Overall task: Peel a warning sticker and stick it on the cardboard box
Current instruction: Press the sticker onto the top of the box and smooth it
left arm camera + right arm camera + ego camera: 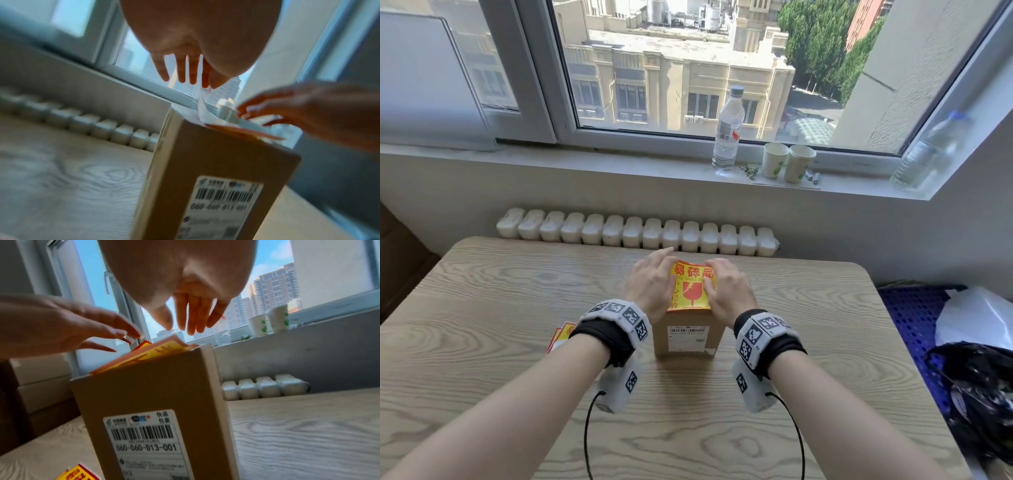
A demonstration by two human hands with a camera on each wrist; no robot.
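Observation:
A brown cardboard box (688, 342) with a barcode label stands upright mid-table. A yellow and red warning sticker (691, 286) lies on its top face. In the left wrist view the sticker (205, 112) curls up white at its far edge. My left hand (652, 279) hovers over the sticker's left side, its fingers (185, 71) straight and spread. My right hand (724, 284) is over the right side, its fingers (193, 318) straight and pointing down just above the sticker (148, 353). Neither hand grips anything.
A stack of spare stickers (560, 334) lies on the wooden table (500, 308) left of the box, partly under my left wrist. A radiator (637, 233) runs behind the table. A water bottle (727, 130) and two paper cups (787, 162) stand on the windowsill.

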